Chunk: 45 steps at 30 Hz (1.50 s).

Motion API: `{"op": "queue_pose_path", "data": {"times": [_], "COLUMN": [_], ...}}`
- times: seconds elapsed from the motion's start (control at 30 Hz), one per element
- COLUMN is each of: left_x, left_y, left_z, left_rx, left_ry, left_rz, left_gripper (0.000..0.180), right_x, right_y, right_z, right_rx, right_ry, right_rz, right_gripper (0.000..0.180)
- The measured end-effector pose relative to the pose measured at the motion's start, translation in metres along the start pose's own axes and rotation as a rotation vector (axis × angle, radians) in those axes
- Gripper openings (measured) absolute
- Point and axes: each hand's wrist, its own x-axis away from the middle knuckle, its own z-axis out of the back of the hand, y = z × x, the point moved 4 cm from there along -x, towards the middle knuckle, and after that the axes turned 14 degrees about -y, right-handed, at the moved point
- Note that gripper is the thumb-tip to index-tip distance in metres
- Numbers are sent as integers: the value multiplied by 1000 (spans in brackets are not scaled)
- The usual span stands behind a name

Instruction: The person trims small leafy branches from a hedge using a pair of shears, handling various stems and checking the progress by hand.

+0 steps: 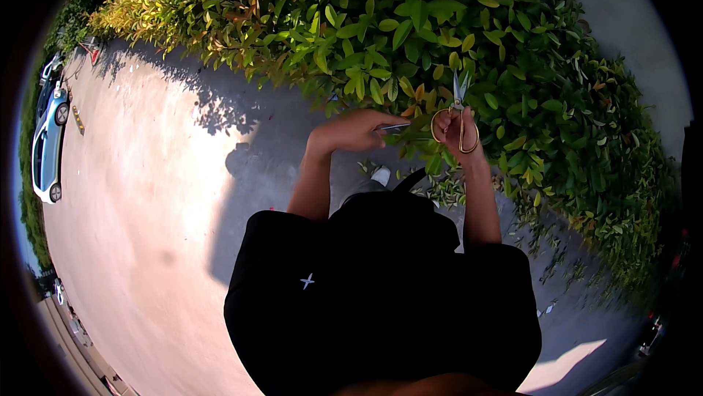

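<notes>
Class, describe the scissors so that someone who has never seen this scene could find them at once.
Start at the long green hedge beside the paved ground. At its near edge the person's right hand is raised against the leaves, and it grips the scissors. Their gold-coloured loop handles and short silvery blades pointing up into the leaves make them the only metal thing among the foliage.

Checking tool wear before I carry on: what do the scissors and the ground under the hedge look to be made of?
The scissors in the right hand look like metal: pale, shiny blades and gold-coloured loop handles, perhaps brass-finished or plated. The ground looks like smooth concrete or asphalt: flat, matte, greyish, seamless. The hedge is live, glossy green leaves.
</notes>
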Motion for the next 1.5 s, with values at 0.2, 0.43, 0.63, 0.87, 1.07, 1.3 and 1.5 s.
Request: {"op": "queue_pose_path", "data": {"times": [0.2, 0.43, 0.63, 0.87, 1.07, 1.3, 1.5], "left_x": [-10, -98, -149, -134, -109, -86, -64], "left_y": [33, 38, 56, 85, 98, 95, 82], "left_z": [78, 136, 123, 56, 29, -13, -47], "left_rx": [120, -262, -213, -606, -644, -456, -325], "left_ry": [254, 897, 650, 593, 787, 789, 823], "left_rz": [403, 320, 284, 381, 353, 251, 147], "left_gripper": [74, 84, 35, 30, 30, 29, 20], "right_x": [13, -1, 19, 32, 25, 0, -20], "right_y": [-28, -14, 6, 3, -4, -17, -27], "right_z": [-9, -27, -19, -3, 5, 16, 2], "right_rx": [-78, -125, -108, -100, -69, 317, 293], "right_ry": [-152, -169, -194, -153, -176, -211, -107], "right_rz": [129, 102, -25, -82, -161, -384, -366], "right_gripper": [55, 48, 44, 42, 41, 45, 37]}}
